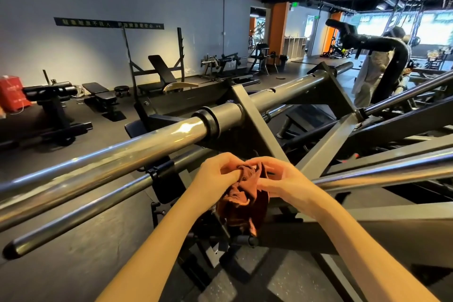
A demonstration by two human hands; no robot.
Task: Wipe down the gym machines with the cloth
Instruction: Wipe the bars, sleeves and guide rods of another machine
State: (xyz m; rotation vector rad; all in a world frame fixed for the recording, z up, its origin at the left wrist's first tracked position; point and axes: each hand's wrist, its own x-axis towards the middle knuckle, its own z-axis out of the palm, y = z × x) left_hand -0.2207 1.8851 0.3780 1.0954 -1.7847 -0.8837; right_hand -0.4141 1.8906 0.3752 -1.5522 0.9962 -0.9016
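Note:
A rust-brown cloth hangs bunched between my two hands in the lower middle of the view. My left hand pinches its upper edge from the left. My right hand grips the same bunch from the right, fingers curled round the fabric. Both hands hover just in front of a grey gym machine, below its thick chrome sleeve bar and beside the slanted frame beam. A thinner steel bar runs below the thick one, passing behind my left forearm.
Another chrome rail stretches to the right of my right hand. A person stands at the far right behind the machine. Benches and racks line the white wall, and a red box sits at the far left.

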